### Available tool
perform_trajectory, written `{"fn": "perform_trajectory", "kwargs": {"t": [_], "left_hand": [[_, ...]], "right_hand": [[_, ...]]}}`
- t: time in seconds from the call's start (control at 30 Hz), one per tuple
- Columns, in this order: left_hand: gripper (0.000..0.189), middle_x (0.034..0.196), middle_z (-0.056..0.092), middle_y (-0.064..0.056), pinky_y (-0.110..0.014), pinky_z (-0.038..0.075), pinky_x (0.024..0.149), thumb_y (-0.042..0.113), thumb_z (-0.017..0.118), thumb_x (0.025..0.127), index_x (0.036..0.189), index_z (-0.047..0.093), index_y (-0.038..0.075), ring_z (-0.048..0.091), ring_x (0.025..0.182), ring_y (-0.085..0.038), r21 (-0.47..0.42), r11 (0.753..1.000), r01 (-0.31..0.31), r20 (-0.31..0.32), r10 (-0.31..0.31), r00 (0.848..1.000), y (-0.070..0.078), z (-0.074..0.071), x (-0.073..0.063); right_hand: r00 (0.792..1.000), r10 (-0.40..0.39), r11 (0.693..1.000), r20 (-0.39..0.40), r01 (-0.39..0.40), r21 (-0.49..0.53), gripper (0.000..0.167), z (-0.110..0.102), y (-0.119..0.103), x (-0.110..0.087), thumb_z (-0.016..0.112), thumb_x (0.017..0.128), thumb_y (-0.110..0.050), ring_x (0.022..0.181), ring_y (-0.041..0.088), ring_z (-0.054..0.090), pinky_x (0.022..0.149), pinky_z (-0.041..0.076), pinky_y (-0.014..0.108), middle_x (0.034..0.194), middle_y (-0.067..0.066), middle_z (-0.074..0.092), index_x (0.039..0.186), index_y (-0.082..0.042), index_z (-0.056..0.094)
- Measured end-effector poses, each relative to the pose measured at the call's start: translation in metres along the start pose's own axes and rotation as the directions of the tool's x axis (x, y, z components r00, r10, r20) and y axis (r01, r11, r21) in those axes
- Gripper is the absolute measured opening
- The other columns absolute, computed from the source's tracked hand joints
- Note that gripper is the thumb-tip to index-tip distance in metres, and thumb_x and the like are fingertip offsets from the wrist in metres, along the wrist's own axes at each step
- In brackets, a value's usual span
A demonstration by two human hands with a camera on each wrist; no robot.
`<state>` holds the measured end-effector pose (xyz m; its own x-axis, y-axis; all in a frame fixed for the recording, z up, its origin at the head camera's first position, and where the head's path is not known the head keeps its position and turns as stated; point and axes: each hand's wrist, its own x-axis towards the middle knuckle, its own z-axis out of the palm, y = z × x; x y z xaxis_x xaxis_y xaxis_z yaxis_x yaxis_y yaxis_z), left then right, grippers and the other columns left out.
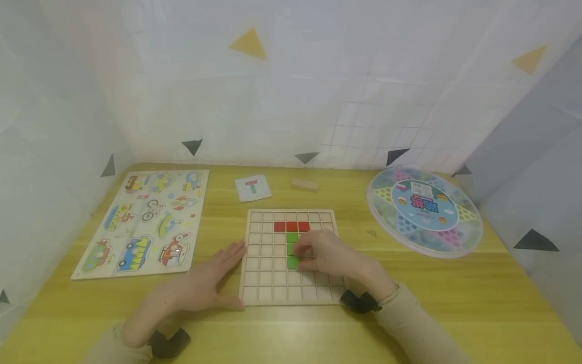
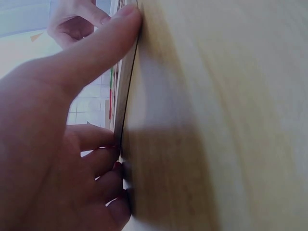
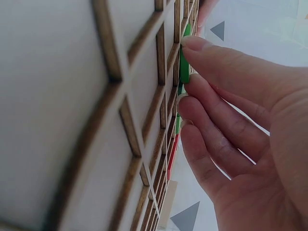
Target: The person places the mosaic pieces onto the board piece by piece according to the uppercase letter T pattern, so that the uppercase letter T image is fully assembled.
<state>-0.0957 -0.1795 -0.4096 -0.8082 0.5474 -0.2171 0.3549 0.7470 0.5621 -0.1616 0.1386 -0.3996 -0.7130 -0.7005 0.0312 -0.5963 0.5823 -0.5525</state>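
Note:
A square wooden grid board lies on the table. Three red tiles form a row in its upper part, and a column of three green tiles runs down from the middle one. My right hand is over the board, thumb and index finger pinching the lowest green tile, which stands slightly proud of the grid in the right wrist view. My left hand rests against the board's left edge, fingers and thumb extended and spread along it. The right fingers partly hide the green column.
Behind the board lie a paper card with a red and green T pattern and a small wooden block. A vehicle picture puzzle board lies on the left. On the right is a round game box. White cloth surrounds the table.

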Motion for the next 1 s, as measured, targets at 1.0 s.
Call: {"fn": "perform_trajectory", "kwargs": {"t": [1.0], "left_hand": [[0.118,0.169,0.003,-0.003,-0.062,0.018,0.12,0.072,0.071,0.075,0.162,0.012,0.019,0.012,0.15,-0.045,0.001,1.0,-0.01,-0.014,0.01,1.0,0.001,0.006,0.002]], "right_hand": [[0.992,0.108,0.99,-0.063,-0.102,0.096,0.023,-0.03,0.016,-0.025,0.077,0.088,-0.02,0.104,0.017,0.064,0.095,0.054,0.045,0.108,-0.004,0.071,0.109,-0.014,0.072]]}}
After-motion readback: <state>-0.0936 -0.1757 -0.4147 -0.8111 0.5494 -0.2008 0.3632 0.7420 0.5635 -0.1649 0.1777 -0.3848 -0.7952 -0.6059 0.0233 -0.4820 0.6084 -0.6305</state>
